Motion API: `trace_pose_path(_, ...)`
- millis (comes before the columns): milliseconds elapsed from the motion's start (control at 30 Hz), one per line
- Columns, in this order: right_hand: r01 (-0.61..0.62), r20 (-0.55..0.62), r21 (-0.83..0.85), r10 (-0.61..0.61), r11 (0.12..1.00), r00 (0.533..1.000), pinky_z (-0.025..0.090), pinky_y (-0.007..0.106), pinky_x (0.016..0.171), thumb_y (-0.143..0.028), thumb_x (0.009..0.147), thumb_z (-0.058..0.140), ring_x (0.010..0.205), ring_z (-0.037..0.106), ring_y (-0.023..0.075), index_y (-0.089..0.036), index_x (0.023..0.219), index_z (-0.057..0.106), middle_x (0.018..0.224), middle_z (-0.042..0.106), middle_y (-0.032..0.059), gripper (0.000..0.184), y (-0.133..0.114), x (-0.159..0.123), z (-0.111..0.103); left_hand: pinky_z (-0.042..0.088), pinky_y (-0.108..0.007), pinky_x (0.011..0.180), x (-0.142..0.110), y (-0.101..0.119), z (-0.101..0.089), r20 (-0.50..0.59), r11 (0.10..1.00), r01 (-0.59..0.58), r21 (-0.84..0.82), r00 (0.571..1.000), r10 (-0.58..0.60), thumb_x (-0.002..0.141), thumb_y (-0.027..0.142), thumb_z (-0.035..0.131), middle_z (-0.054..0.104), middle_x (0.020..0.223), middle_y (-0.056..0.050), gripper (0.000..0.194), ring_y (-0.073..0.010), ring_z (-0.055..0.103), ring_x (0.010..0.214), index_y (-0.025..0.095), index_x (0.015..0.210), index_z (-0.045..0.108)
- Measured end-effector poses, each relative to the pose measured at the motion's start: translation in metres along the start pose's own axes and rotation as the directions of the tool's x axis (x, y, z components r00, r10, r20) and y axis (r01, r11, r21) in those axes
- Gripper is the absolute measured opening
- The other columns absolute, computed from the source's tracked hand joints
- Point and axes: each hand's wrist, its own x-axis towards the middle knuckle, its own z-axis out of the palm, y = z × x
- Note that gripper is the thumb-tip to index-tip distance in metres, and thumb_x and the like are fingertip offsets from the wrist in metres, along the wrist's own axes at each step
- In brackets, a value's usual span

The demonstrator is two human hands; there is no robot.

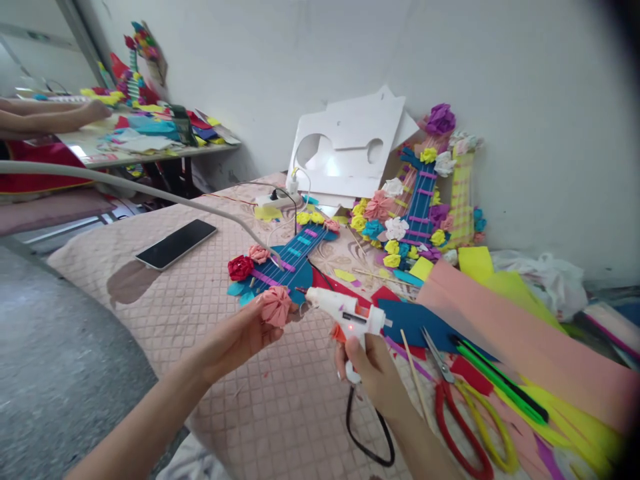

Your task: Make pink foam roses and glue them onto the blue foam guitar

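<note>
My left hand (245, 337) is closed on a pink paper flower (276, 307), held up with its pleated side toward me. In my right hand (367, 363) is a white hot glue gun (345, 310), a small red light showing on its body. The nozzle points left and sits close to the flower's right edge; whether they touch I cannot tell. Just behind both hands lies a blue paper guitar (295, 257) with purple and turquoise strips across its strings. A red paper flower (241, 268) and a smaller pink flower (259, 253) are at its left end.
Scissors (445, 373), a green cutter (500, 380) and coloured paper (525, 340) lie on the right. A phone (176, 244) rests at left, near a white cable (150, 193). Decorated guitars (420, 200) lean against the wall. Another person's arm (55, 119) reaches over the far table.
</note>
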Motion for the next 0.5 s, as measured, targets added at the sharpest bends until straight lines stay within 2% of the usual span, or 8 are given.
trace_pose_path(133, 0.033, 0.063, -0.111, -0.026, 0.993, 0.998, 0.038, 0.024, 0.044, -0.056, 0.086, 0.047, 0.048, 0.048, 0.0137, -0.017, 0.085, 0.06, 0.057, 0.051, 0.0, 0.041, -0.0034, -0.0047, 0.0035, 0.052, -0.025, 0.081, 0.0002, 0.0023, -0.0025, -0.046, 1.0, -0.015, 0.001, 0.999, 0.015, 0.089, 0.04, 0.054, 0.059, 0.122, -0.007, 0.031, -0.0173, 0.06, 0.104, 0.023, 0.115, 0.059)
trace_pose_path(267, 0.03, 0.073, -0.194, -0.016, 0.98, 0.997, 0.035, 0.025, 0.046, -0.053, 0.088, 0.046, 0.047, 0.045, 0.0132, -0.017, 0.076, 0.058, 0.053, 0.047, -0.0016, 0.039, -0.0016, -0.0071, 0.0034, 0.052, -0.026, 0.078, 0.0, 0.0034, -0.001, -0.09, 0.998, -0.059, 0.022, 0.994, 0.061, 0.087, 0.037, 0.058, 0.059, 0.118, -0.007, 0.027, -0.0169, 0.061, 0.098, 0.023, 0.11, 0.061)
trace_pose_path(367, 0.046, 0.073, -0.247, -0.028, 0.968, 0.997, 0.034, 0.026, 0.049, -0.05, 0.089, 0.046, 0.05, 0.045, 0.0142, -0.017, 0.08, 0.058, 0.055, 0.047, -0.0015, 0.036, -0.0003, -0.0077, 0.0036, 0.052, -0.025, 0.077, -0.0001, 0.0022, 0.0007, -0.082, 0.997, -0.073, 0.006, 0.994, 0.073, 0.086, 0.034, 0.06, 0.059, 0.119, -0.007, 0.026, -0.0154, 0.061, 0.095, 0.023, 0.11, 0.062)
trace_pose_path(433, 0.064, 0.081, -0.255, -0.044, 0.965, 0.996, 0.035, 0.026, 0.051, -0.048, 0.088, 0.048, 0.053, 0.046, 0.0151, -0.018, 0.081, 0.058, 0.056, 0.048, -0.0012, 0.032, -0.0004, -0.0075, 0.0044, 0.052, -0.025, 0.079, -0.0001, 0.0008, 0.0013, -0.075, 0.997, -0.072, 0.005, 0.995, 0.072, 0.086, 0.033, 0.06, 0.057, 0.122, -0.006, 0.026, -0.0153, 0.06, 0.097, 0.023, 0.11, 0.062)
trace_pose_path(500, 0.055, 0.02, -0.199, -0.052, 0.978, 0.998, 0.036, 0.026, 0.052, -0.045, 0.085, 0.055, 0.054, 0.047, 0.0156, -0.018, 0.076, 0.059, 0.057, 0.049, -0.0008, 0.029, -0.001, -0.007, 0.0053, 0.052, -0.026, 0.079, -0.0001, -0.0004, 0.0014, -0.075, 0.997, -0.073, 0.021, 0.994, 0.075, 0.086, 0.033, 0.06, 0.056, 0.124, -0.006, 0.027, -0.0161, 0.06, 0.099, 0.024, 0.111, 0.062)
